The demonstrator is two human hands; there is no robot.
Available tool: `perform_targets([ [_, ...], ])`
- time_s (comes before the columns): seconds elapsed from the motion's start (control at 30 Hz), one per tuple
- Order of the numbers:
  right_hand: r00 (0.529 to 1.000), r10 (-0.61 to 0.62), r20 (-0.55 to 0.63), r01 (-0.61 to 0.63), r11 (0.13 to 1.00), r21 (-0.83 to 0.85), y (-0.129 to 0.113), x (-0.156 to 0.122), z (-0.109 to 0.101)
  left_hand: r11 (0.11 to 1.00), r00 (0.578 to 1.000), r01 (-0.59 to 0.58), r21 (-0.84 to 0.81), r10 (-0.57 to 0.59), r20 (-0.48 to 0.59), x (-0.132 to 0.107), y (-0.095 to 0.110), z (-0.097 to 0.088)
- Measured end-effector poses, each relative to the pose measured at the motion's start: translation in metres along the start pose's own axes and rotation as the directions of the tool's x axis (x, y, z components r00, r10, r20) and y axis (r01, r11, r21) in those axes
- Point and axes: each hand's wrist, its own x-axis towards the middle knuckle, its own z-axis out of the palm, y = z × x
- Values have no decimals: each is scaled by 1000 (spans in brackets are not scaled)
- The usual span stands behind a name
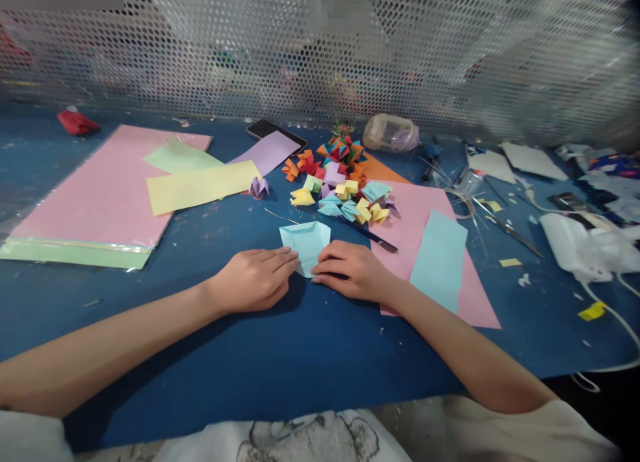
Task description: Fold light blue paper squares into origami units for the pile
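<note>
A small light-blue sheet of folding paper [307,242] with crease lines lies in front of me, its top edge turned up. My left hand [260,275] is closed on its lower left edge, fingers pressed together. On the lower right, my right hand [353,269] grips the paper between thumb and fingers; the thumb tip is low at the edge. Just beyond lies a pile of folded paper pieces [334,175] in orange, red, yellow, purple and blue. One purple folded piece [259,187] sits apart, to the left of the pile.
Pink paper in a clear sleeve [100,189] lies left, with a yellow strip [200,189] overlapping it. A pink sheet [400,229] bears a light-blue strip [440,259]. A dark pen [383,241], phone [265,127], plastic jar [390,133], tweezers [510,230] and white power strip [575,245] stand around.
</note>
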Motion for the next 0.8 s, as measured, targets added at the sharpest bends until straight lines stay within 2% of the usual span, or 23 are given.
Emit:
perform_targets([
  [0.3,978,208,-31,-202,970,138,-4,4,5,1000,1000,13,-12,-13,0,1,-1,-1],
  [0.5,947,318,-49,-307,939,153,-9,7,6,998,998,-58,-12,58,-7,-1,-1,0],
  [0.8,921,386,-49,-375,914,157,-9,8,11,993,993,-114,5,114,45,-2,-3,0],
])
